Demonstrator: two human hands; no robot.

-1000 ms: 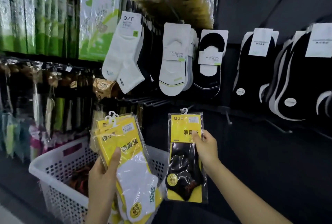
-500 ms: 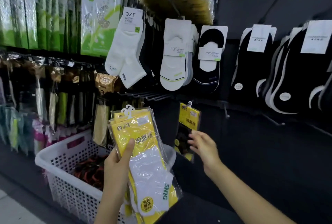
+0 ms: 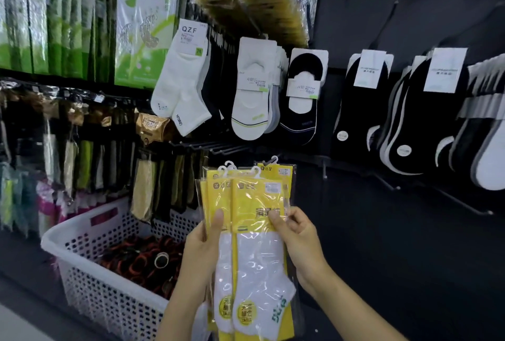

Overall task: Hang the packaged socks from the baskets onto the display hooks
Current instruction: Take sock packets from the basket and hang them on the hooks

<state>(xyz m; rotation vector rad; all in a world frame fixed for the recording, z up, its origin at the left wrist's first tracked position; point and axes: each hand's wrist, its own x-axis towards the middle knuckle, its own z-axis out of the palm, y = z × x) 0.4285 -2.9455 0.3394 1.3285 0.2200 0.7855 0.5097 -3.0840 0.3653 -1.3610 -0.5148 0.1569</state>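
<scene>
The left hand (image 3: 202, 250) is gripping a fanned stack of clear crinkly plastic sock packs with yellow card backs and white socks (image 3: 257, 272). Its thumb is lying across the fronts and its fingers are curling behind, probably so the bundle is standing upright with its small white plastic hanger hooks (image 3: 228, 167) pointing up toward the rack. The right hand (image 3: 296, 234) is pinching the front pack by its right edge, fingertips closing on the glossy film, which looks like peeling one pack off the rest for hanging. The film is catching glare and wrinkling, so the packs are likely sliding easily over one another. Just behind the stack's top, another yellow-carded pack (image 3: 284, 174) appears to be hanging on a thin black metal display hook (image 3: 269, 161), and bare black prongs (image 3: 196, 146) are jutting out to its left. Lower left, the white perforated plastic basket (image 3: 82, 227) is holding dark bundled goods that I cannot identify
</scene>
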